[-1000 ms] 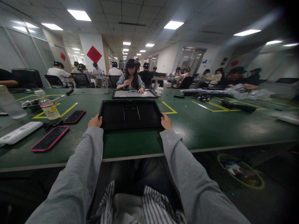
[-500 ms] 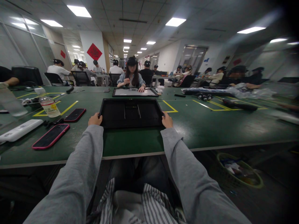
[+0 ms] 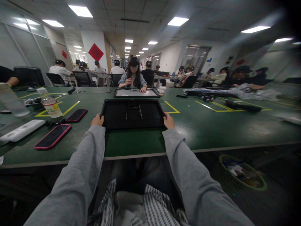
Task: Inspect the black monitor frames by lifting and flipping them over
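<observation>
A flat black tray (image 3: 133,113) lies on the green table (image 3: 211,125) straight ahead of me. My left hand (image 3: 97,120) grips its near left corner, fingers curled over the rim. My right hand (image 3: 168,121) grips the near right corner the same way. Both arms are in grey sleeves. Inside the tray I see a few thin dark strips near its middle.
Two phones in pink cases (image 3: 52,136) (image 3: 76,115), a white box (image 3: 22,130) and a plastic bottle (image 3: 51,107) lie at my left. A person sits opposite behind a light tray (image 3: 136,92). A green waste basket (image 3: 243,172) stands on the floor at right.
Both hands stay on the tray's near corners. The view has shifted slightly; nothing on the table has visibly moved.
</observation>
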Demonstrator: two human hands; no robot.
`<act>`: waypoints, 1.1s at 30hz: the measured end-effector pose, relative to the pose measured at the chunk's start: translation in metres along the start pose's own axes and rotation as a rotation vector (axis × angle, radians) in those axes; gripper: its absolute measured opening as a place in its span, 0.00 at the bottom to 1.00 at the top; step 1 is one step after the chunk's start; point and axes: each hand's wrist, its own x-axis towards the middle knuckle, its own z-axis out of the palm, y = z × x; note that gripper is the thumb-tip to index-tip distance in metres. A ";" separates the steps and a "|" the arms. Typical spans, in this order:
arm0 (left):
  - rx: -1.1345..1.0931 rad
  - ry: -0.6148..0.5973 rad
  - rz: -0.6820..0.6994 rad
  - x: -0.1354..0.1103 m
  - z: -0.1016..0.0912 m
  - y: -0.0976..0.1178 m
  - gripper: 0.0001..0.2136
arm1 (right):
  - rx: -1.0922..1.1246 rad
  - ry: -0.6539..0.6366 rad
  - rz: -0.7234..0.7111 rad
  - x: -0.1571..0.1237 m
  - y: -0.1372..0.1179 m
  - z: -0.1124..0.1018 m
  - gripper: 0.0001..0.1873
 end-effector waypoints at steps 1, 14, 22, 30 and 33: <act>0.014 -0.015 -0.007 0.000 0.000 0.000 0.27 | 0.001 0.001 -0.007 0.001 0.001 0.001 0.28; 0.055 -0.049 -0.040 -0.003 -0.003 0.004 0.31 | 0.007 0.024 -0.018 0.005 0.008 0.006 0.26; 0.040 -0.040 -0.035 -0.003 -0.005 0.005 0.30 | -0.001 -0.018 -0.001 -0.001 -0.001 -0.003 0.27; 0.057 -0.038 -0.047 -0.005 -0.007 0.007 0.29 | -0.010 -0.026 0.022 -0.004 -0.006 -0.006 0.27; 0.050 -0.037 -0.041 -0.006 -0.007 0.007 0.28 | 0.001 -0.026 0.021 -0.003 -0.005 -0.005 0.27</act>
